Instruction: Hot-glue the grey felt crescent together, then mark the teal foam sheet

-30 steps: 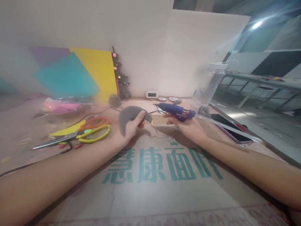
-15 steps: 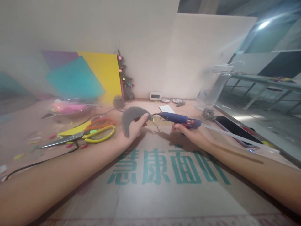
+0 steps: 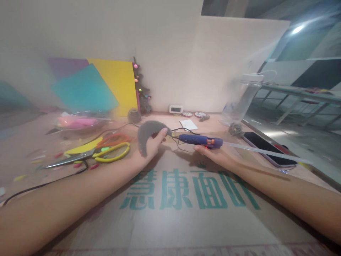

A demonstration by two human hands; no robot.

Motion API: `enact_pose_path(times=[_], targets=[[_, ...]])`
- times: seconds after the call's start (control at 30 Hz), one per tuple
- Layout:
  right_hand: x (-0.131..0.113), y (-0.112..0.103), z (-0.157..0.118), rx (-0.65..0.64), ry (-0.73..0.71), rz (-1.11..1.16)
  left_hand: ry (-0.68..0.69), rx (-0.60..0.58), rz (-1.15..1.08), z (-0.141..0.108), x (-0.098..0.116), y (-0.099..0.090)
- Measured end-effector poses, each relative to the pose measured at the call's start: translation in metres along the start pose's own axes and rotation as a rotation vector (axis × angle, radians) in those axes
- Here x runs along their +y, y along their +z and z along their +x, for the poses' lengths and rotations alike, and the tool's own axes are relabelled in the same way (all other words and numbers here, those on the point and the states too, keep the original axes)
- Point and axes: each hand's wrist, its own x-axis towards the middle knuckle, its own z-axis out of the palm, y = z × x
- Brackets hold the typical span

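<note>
1. The grey crescent (image 3: pixel 145 133) is in the person's left hand (image 3: pixel 155 143), held up over the surface (image 3: pixel 165 229); thumb on the near face, the hand pinches its right-hand end.

2. The right hand (image 3: pixel 211 152) is wrapped around the grip of the blue glue gun (image 3: pixel 195 139) (the grip itself is mostly hidden), and a long clear glue stick (image 3: pixel 255 148) juts from the rear.

3. The nozzle is right at the crescent's tip, where a small yellow patch (image 3: pixel 174 135) shows. Contact cannot be told for certain, nor whether any glue has come out.

4. Done, it seems: the crescent has its full curve and an even, fuzzy covering (on the visible side, at least).

5. Judging by the nozzle, gluing at the tip is the part in hand and looks unfinished. A thin strand (image 3: pixel 183 149) loops below; whether it is attached is unclear. How much remains beyond this does not show.

6. Scissors (image 3: pixel 86 155) lie untouched to the left, beside a yellow strip (image 3: pixel 84 146) (small coloured scraps are scattered near them).
</note>
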Motion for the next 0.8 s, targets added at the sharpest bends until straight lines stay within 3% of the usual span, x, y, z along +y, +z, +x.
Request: enact_pose_path(times=[0.2,0.8], targets=[[-0.0026,-0.0017,-0.0013,0.008,-0.011,-0.117,0.011,0.01,-0.03,0.0008,-0.0058,0.0007],[-0.0018,0.003,-0.0008,0.056,-0.011,-0.16,-0.033,0.006,-0.055,0.0001,-0.0041,0.0008]])
